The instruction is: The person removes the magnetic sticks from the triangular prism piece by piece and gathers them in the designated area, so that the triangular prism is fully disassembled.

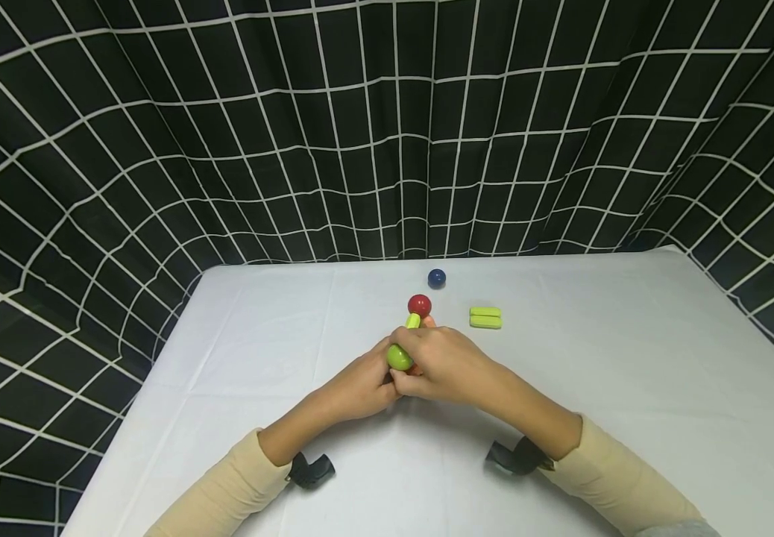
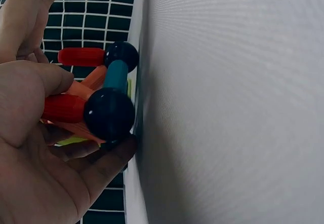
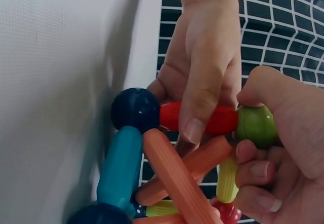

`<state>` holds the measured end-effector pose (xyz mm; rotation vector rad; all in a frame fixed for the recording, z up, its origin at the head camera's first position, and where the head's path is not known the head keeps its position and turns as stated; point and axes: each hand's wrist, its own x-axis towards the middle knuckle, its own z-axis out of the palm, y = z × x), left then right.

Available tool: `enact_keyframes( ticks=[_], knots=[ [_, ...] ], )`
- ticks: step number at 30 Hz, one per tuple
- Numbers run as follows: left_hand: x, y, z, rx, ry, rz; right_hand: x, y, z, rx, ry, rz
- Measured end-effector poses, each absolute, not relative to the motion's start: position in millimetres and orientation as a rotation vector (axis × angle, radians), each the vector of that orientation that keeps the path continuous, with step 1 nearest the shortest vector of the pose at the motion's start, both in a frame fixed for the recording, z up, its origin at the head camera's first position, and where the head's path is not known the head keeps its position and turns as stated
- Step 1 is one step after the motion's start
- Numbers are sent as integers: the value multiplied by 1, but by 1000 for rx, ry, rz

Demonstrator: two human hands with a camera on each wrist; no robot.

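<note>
The left hand [image 1: 362, 384] pinches a red rod [image 3: 221, 120]; the right hand [image 1: 447, 363] pinches a green ball [image 3: 257, 127]. Two yellow rods [image 1: 485, 322] lie at two o'clock from them.

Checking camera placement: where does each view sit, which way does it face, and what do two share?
Head: worn on the head, facing forward and down at the table; left hand, right hand and sleeves show.
Left wrist: on that wrist, facing the structure; both hands show.
Right wrist: on that wrist, facing the same structure; both hands show.
Both wrist views share the teal stick.
</note>
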<state>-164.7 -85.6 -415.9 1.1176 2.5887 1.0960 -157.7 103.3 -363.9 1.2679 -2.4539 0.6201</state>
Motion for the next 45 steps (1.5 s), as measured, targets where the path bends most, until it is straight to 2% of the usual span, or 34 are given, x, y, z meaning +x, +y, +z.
enact_keyframes(
  ticks=[18,25,29,38,45],
  knots=[
    [-163,-86,-416,1035,2603,1001,-156,103,-360,1292,-2556,650],
    [-166,-87,-418,1037,2565,1061,-157,109,-351,1270,-2577,947],
    [-166,-87,-417,1034,2559,1110,-163,115,-346,1314,-2527,1161],
    [-167,-82,-415,1053,2487,1266,-184,138,-339,1191,-2613,1620],
    [-167,-79,-415,1004,2465,1311,-209,162,-344,1065,-2617,1508]
  ],
)
